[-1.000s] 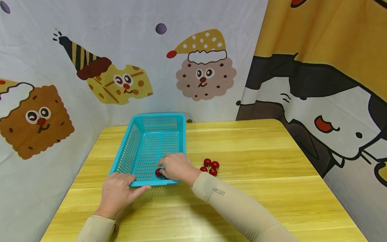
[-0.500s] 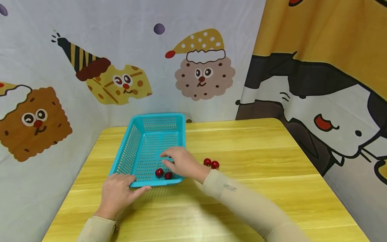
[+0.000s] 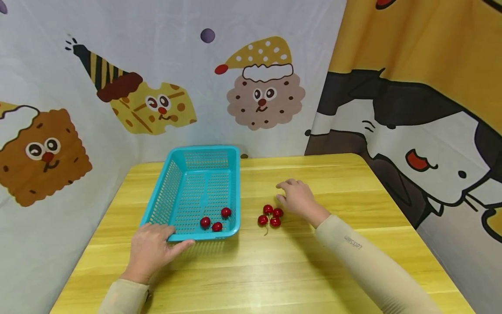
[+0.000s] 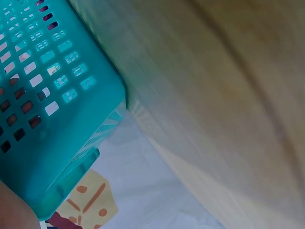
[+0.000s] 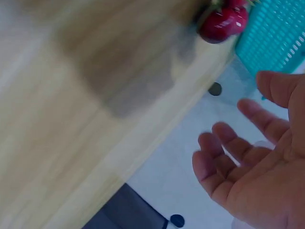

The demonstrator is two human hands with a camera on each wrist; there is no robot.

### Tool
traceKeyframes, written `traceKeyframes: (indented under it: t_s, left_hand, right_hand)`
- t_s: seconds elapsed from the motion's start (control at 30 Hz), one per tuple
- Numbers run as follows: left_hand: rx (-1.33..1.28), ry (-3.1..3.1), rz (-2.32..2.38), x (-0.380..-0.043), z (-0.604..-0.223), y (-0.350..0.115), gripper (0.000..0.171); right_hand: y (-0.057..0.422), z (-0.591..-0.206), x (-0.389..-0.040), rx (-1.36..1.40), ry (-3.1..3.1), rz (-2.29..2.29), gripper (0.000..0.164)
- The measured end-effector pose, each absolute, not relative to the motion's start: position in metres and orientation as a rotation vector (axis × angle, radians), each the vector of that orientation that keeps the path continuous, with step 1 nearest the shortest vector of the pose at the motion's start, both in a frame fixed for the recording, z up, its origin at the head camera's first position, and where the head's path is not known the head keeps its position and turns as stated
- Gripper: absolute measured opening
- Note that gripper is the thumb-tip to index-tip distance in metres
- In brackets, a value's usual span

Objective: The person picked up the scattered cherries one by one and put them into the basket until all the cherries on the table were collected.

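Note:
In the head view, a turquoise perforated basket [image 3: 206, 187] stands on the left part of the table. My left hand [image 3: 150, 250] grips its near left corner, fingers over the rim and thumb along the front; a bit of that hand [image 4: 14, 210] shows in the left wrist view. Three red cherries lie inside the near end, one [image 3: 225, 213] by the right wall. Several more cherries [image 3: 275, 222] sit clustered on the table to its right, one with a visible stem. Just right of them hovers my right hand [image 3: 300, 198], holding nothing, its fingers [image 5: 231, 143] loosely bent.
The wooden table [image 3: 329, 183] reaches back to a white cloth [image 3: 172, 35] with cartoon prints. At the right hangs a yellow cloth [image 3: 412, 39] with a large printed animal. The basket stands near the table's back left corner.
My right hand has let go of a cherry inside the basket, lifted out and moved right, past the cherries on the table. Three cherries now show in the basket. My left hand has stayed put.

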State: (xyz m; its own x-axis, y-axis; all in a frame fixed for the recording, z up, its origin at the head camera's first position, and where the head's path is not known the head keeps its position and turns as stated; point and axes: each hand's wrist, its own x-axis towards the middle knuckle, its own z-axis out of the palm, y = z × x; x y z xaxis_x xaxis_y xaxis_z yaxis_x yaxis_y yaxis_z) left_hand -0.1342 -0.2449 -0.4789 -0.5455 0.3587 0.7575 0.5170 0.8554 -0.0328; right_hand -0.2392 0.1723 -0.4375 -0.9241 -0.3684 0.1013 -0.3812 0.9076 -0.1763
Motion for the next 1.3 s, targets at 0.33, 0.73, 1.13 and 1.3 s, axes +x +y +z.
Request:
traceKeyframes:
  t_s: [0.33,0.73,1.13,1.3]
  left_hand:
    - [-0.644,-2.191,-0.251,-0.137,-0.48,-0.244,0.07]
    - [-0.645,-2.182,-0.268,-0.136,-0.474,-0.243,0.069]
    - [-0.642,-2.186,-0.265,-0.135,-0.478,-0.244,0.069]
    - [-0.636,-2.18,-0.262,-0.135,-0.478,-0.245,0.069]
  right_hand:
    - [0.187,-0.462,-0.231,0.738,-2.998,0.308,0.03]
    - [0.185,-0.468,-0.224,0.811,-2.97,0.365,0.022]
    - [0.178,-0.479,-0.219,0.939,-2.911,0.379,0.019]
    - [0.179,-0.472,-0.221,0.917,-2.904,0.383,0.022]
